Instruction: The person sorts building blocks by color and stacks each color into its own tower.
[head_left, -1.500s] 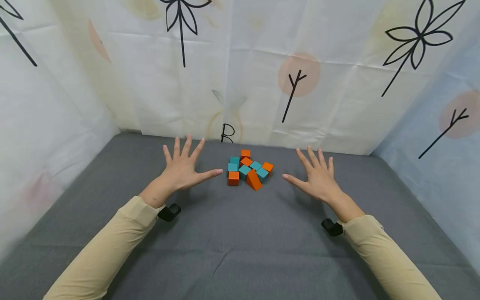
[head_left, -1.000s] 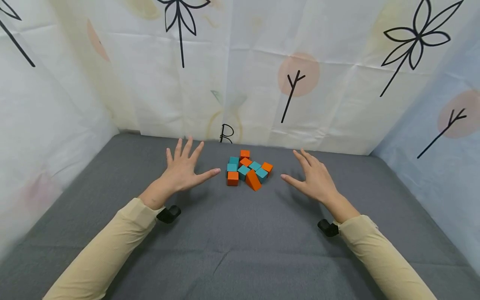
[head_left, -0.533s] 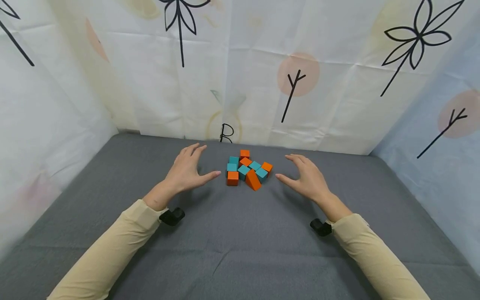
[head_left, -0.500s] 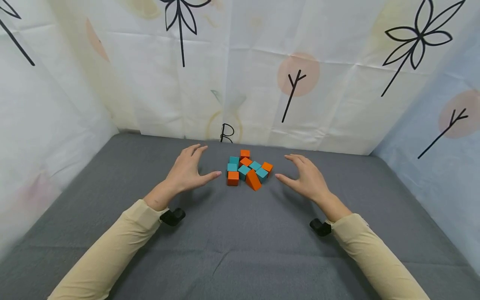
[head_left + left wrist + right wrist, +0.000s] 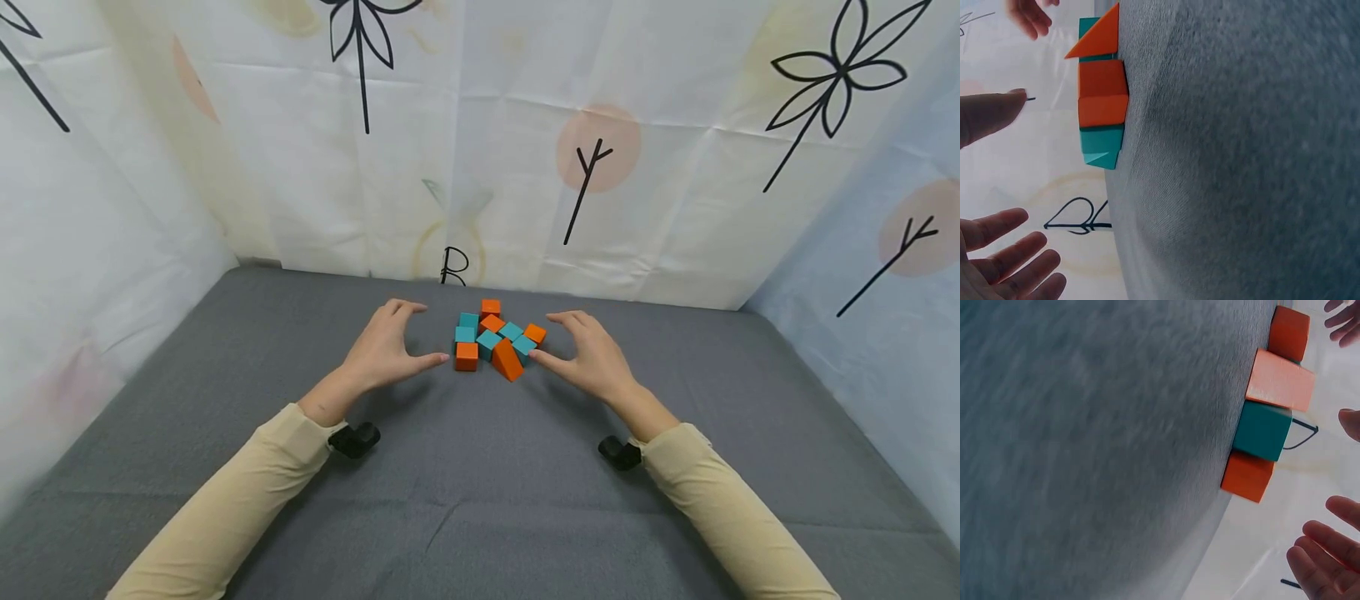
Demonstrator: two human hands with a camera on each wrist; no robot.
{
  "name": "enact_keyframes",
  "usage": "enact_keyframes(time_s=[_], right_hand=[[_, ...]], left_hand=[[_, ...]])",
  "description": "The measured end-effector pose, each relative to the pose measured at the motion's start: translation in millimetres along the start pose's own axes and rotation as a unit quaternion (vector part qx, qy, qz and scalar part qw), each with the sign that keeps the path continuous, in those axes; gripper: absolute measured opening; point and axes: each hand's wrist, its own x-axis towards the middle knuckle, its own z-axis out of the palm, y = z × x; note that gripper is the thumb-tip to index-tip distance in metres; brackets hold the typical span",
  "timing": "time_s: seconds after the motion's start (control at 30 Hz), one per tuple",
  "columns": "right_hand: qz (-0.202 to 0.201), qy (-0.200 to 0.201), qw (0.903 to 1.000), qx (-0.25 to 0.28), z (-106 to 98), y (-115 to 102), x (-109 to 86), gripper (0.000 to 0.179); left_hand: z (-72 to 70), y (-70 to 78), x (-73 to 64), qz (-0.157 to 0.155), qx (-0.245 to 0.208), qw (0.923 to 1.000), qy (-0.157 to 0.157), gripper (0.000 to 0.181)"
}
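Note:
A cluster of orange and teal blocks lies on the grey cloth, with an orange wedge at its front and an orange cube at its front left. Just left of the cluster, my left hand hovers with thumb and fingers apart, holding nothing. My right hand mirrors it on the right; its thumb tip appears close to a teal block, and whether it touches I cannot tell. From the right wrist, a teal cube shows between orange blocks. Fingers of the left hand show lightly bent in the left wrist view.
Grey cloth covers the table. A white patterned curtain closes off the back, and similar sheets stand at both sides. A black wrist camera sits on the left wrist, another black camera on the right.
Both hands have moved inward toward the blocks, the right one farther. Their fingers, spread wide at first, are now closer together and more bent. The blocks have stayed in place.

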Motion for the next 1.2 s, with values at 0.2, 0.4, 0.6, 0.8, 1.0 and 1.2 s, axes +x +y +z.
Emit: enact_keyframes(time_s=[0.2, 0.4, 0.6, 0.8, 1.0, 1.2], right_hand=[[-0.005, -0.005, 1.0, 0.004, 7, -7, 3.0, 0.062], [-0.02, -0.002, 0.9997, 0.012, 14, -13, 6.0, 0.059], [-0.04, 0.001, 0.9991, 0.016, 18, -21, 10.1, 0.056], [-0.036, -0.012, 0.9991, 0.019, 22, -31, 15.3, 0.054], [-0.036, -0.02, 0.9986, 0.035, 27, -40, 20.4, 0.052], [-0.042, -0.032, 0.9976, 0.044, 34, -46, 23.2, 0.048]], left_hand=[[4.0, 0.9, -1.7, 0.007, -0.01, 0.9999, 0.005, 0.075], [8.1, 3.9, -1.3, 0.009, -0.024, 0.9997, 0.003, 0.07], [15.3, 6.6, -0.1, 0.01, -0.046, 0.9989, 0.003, 0.065], [21.2, 9.6, 0.7, 0.012, -0.057, 0.9983, 0.003, 0.06], [24.4, 12.3, 0.0, 0.009, -0.053, 0.9986, 0.0, 0.056], [28.2, 13.6, 0.4, 0.021, -0.058, 0.9981, 0.001, 0.051]])
